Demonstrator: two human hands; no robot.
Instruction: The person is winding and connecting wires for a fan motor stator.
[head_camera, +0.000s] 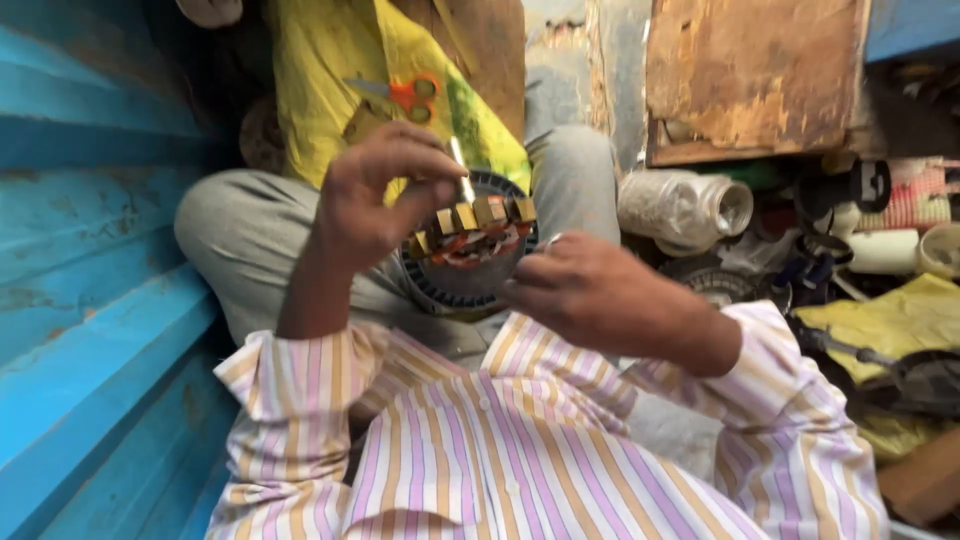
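- Mid-frame, resting on the lap: a round motor stator (470, 250), dark laminated ring with copper-coloured windings and tan insulating wedges along its upper arc.
- I judge it heavy and rigid in the steel ring, but the windings and wedges look delicate; best held by the outer rim, not the coils.
- Left hand (375, 195), centre-left of frame, raised over the stator. Its grip is pinched together on a thin pale strip (461, 168) that stands nearly upright, lower end at the wedges. The strip looks light and flexible, easy to bend.
- Right hand (590, 290), just right of centre, touches the stator's lower right edge. Fingers curl inward; I cannot tell whether the grip clamps the rim or only steadies it. A small bright glint shows at the fingertips, too small to identify.
- Upper centre: orange-handled scissors (405, 93) lie on a yellow cloth (330, 70).
- Right of frame: clear plastic jar (685, 205) on its side, amid clutter of tools and rolls.
- Left of frame: blue painted wall (90, 250).
- Lower frame: striped shirt sleeves (480, 450).
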